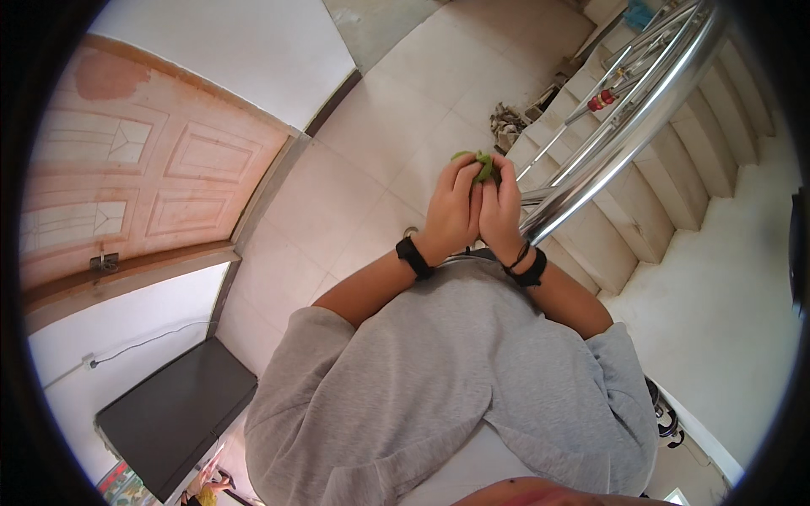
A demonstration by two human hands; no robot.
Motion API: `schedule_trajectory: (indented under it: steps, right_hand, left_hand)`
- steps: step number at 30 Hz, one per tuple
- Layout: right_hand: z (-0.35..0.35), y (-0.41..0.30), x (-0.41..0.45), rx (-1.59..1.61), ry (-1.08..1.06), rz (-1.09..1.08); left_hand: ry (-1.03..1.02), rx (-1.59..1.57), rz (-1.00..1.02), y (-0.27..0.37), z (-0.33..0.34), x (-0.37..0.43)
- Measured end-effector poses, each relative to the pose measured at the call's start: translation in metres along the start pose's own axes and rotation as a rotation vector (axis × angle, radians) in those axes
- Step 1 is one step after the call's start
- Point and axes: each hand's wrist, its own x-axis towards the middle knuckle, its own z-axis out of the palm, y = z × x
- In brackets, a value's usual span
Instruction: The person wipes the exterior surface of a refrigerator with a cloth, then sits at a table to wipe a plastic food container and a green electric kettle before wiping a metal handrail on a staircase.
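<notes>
In front of my body, both hands are cupped together around some green leaves (484, 166). My left hand (448, 203) curls over the leaves from one side, its fingers bent inward. My right hand (501, 205) closes in from the other side, and the two hands touch along the fingers. Only parts of the leaves show between and above the fingertips; the rest is hidden by the hands. A black band (415, 258) circles my left wrist, and another black band (533, 267) is on the right.
A shiny metal stair railing (601, 171) runs close beside my right hand, with tiled stairs (633, 218) beyond it. A crumpled cloth (506, 121) lies by the lowest steps. To the left are a wooden door (209, 152) and a dark cabinet-like box (177, 405) on the tiled floor (354, 209).
</notes>
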Motion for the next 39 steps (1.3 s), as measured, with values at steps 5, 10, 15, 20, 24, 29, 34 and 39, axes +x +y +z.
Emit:
schedule_trajectory:
  steps: [5,10,15,20,24,29,34,39]
  right_hand:
    - [0.0,0.011,0.017,0.174,-0.027,0.16]
    - [-0.006,0.02,0.01,0.478,-0.122,0.155]
    - [-0.006,0.029,-0.012,0.324,-0.083,0.125]
    - [-0.011,-0.006,-0.005,-0.432,-0.125,-0.423]
    - [-0.015,-0.007,0.01,-0.388,-0.262,-0.303]
    - [-0.026,0.003,0.026,-0.271,-0.415,-0.261]
    - [-0.017,0.015,0.011,0.309,-0.293,0.197]
    - [-0.004,-0.003,-0.005,0.171,-0.073,0.304]
  left_hand:
    - [-0.03,-0.219,-0.115,-0.011,-0.003,0.013]
    - [0.043,-0.331,-0.089,-0.02,0.001,0.006]
    - [0.047,-0.258,-0.126,-0.011,0.003,-0.011]
    - [0.038,-0.109,-0.004,-0.025,0.009,-0.033]
    - [0.026,-0.236,-0.013,-0.031,0.007,-0.017]
    - [0.095,-0.52,-0.091,-0.04,0.015,-0.015]
    - [0.155,-0.559,-0.138,-0.053,0.025,-0.031]
    - [0.231,-0.675,-0.389,-0.023,0.025,-0.044]
